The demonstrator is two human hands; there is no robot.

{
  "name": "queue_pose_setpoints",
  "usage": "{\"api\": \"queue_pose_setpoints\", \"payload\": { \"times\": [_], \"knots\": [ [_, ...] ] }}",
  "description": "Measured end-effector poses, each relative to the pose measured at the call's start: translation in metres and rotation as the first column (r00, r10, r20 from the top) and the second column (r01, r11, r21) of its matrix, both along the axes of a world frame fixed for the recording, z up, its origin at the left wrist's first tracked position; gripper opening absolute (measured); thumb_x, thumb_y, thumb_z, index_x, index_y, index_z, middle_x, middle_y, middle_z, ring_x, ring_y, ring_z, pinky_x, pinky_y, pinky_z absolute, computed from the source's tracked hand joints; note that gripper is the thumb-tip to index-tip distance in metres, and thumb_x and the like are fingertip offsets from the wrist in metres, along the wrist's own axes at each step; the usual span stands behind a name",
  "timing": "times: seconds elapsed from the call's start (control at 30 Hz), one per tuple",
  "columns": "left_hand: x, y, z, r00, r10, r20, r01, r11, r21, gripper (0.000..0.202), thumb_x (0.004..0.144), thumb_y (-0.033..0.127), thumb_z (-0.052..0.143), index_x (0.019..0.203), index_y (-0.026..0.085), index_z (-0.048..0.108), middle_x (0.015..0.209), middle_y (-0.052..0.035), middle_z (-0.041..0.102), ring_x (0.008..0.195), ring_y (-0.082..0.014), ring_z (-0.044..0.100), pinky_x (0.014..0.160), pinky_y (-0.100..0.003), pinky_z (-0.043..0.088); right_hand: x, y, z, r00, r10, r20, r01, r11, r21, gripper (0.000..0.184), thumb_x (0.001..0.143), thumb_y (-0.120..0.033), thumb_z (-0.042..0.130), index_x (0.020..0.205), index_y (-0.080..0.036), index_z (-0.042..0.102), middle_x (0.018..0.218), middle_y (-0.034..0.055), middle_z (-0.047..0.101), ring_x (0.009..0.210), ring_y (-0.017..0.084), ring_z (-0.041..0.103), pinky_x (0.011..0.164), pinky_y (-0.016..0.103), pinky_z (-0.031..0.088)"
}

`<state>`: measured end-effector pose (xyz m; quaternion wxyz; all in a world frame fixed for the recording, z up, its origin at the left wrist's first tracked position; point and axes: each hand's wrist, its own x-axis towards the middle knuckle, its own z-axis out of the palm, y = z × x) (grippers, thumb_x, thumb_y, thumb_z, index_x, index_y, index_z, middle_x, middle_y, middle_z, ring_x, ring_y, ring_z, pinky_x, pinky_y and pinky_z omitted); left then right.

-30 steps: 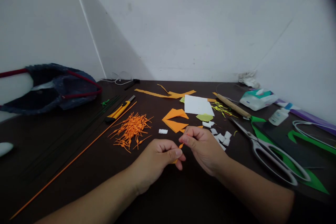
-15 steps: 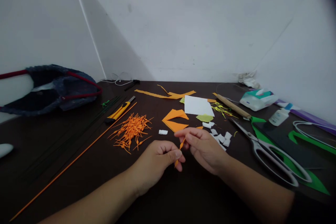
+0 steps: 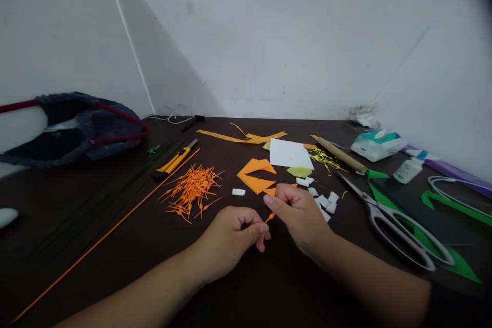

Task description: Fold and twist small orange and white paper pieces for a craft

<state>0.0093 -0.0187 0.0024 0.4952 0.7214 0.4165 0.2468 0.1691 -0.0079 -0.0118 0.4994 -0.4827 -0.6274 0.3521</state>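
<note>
An orange twist [image 3: 271, 216] is held by the left hand [image 3: 235, 232] and right hand [image 3: 303, 215] (fingers clamped on it). Similar twists [image 3: 197, 187] are heaped nearby.

A papercraft station

This looks like a handcraft spot: against a plain pale wall [image 3: 246, 36], a dark worktop [image 3: 134, 246] carries cut orange paper [image 3: 259, 184], a pile of twisted orange pieces [image 3: 196, 187] and a white sheet [image 3: 289, 154]. Large scissors [image 3: 374, 207], a yellow utility knife [image 3: 175, 162] and a glue bottle [image 3: 408, 170] supply the tools. A tissue pack [image 3: 372, 149] and a white cable [image 3: 448, 180] look domestic, though home or studio cannot be told.
</note>
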Motion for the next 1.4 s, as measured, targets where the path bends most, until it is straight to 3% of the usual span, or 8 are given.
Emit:
{"api": "queue_pose_setpoints", "payload": {
  "times": [0.13,0.3,0.53,0.77,0.9,1.1,1.2,1.4],
  "knots": [
    [-0.001,0.000,0.001,0.999,-0.019,-0.027,0.020,1.000,0.014,0.026,0.082,0.029,0.045,0.068,0.016,0.063,0.064,-0.0005,0.065,0.063,-0.0138,0.055,0.065,-0.027,0.039,0.003,0.003,-0.001,0.988,0.102,-0.116,-0.113,0.989,-0.096,0.031,0.075,-0.033,0.055,0.050,-0.018,0.045,0.050,-0.0050,0.039,0.049,0.010,0.035,0.049,0.024,0.030],
    [-0.002,0.003,0.001,1.000,-0.030,-0.002,0.030,0.999,-0.020,0.025,0.082,0.027,0.044,0.072,0.016,0.064,0.064,0.0002,0.064,0.063,-0.0136,0.055,0.066,-0.026,0.039,0.008,0.006,-0.002,0.912,0.244,-0.330,-0.309,0.937,-0.161,0.012,0.073,-0.028,0.058,0.079,-0.019,0.063,0.071,0.0001,0.056,0.056,0.010,0.044,0.055,0.025,0.037],
    [-0.004,0.001,0.004,0.999,-0.036,0.014,0.037,0.996,-0.080,0.024,0.081,0.026,0.044,0.072,0.017,0.064,0.063,0.0008,0.065,0.064,-0.0139,0.055,0.067,-0.027,0.039,0.012,0.005,0.004,0.983,0.141,-0.116,-0.162,0.969,-0.186,0.016,0.071,-0.029,0.061,0.060,-0.019,0.056,0.047,-0.0048,0.048,0.044,0.009,0.043,0.047,0.024,0.035],
    [-0.004,0.001,0.004,0.997,-0.032,0.065,0.038,0.995,-0.095,0.024,0.082,0.026,0.045,0.072,0.018,0.065,0.062,0.0017,0.064,0.063,-0.0134,0.055,0.069,-0.027,0.038,0.018,0.008,0.003,0.913,0.343,-0.220,-0.375,0.919,-0.123,0.018,0.074,-0.030,0.057,0.090,-0.022,0.062,0.073,0.0003,0.056,0.061,0.011,0.048,0.059,0.026,0.040],
    [-0.005,0.000,0.004,0.995,-0.030,0.093,0.042,0.990,-0.134,0.023,0.082,0.026,0.045,0.073,0.018,0.064,0.062,0.0018,0.064,0.065,-0.0136,0.055,0.070,-0.027,0.038,0.019,0.006,0.007,0.957,0.288,-0.041,-0.291,0.948,-0.130,0.008,0.071,-0.028,0.060,0.068,-0.020,0.059,0.062,-0.0022,0.054,0.057,0.011,0.046,0.056,0.025,0.037],
    [-0.004,0.000,0.006,0.997,-0.071,0.044,0.075,0.993,-0.093,0.025,0.083,0.027,0.042,0.075,0.018,0.064,0.063,0.0014,0.065,0.065,-0.0136,0.056,0.069,-0.027,0.040,0.016,0.001,0.017,0.953,0.119,0.280,-0.143,0.987,0.067,0.028,0.075,-0.031,0.055,0.051,-0.019,0.046,0.051,-0.0038,0.044,0.050,0.010,0.041,0.050,0.024,0.032],
    [-0.003,0.001,0.005,0.996,-0.082,-0.045,0.083,0.997,0.003,0.024,0.082,0.027,0.043,0.073,0.018,0.064,0.064,0.0009,0.065,0.066,-0.0140,0.057,0.069,-0.028,0.040,0.014,0.000,0.016,0.946,0.071,0.318,-0.098,0.993,0.072,0.037,0.077,-0.035,0.051,0.046,-0.019,0.039,0.045,-0.0046,0.039,0.046,0.009,0.036,0.046,0.024,0.030],
    [0.001,0.000,0.005,0.973,-0.014,-0.231,0.078,0.959,0.272,0.025,0.083,0.024,0.044,0.065,0.020,0.061,0.062,0.0026,0.065,0.065,-0.0133,0.057,0.089,-0.037,0.027,0.012,0.002,0.006,0.972,0.095,0.216,-0.086,0.995,-0.047,0.043,0.080,-0.041,0.046,0.044,-0.019,0.035,0.042,-0.0058,0.032,0.042,0.008,0.031,0.041,0.022,0.025]
  ]
}}
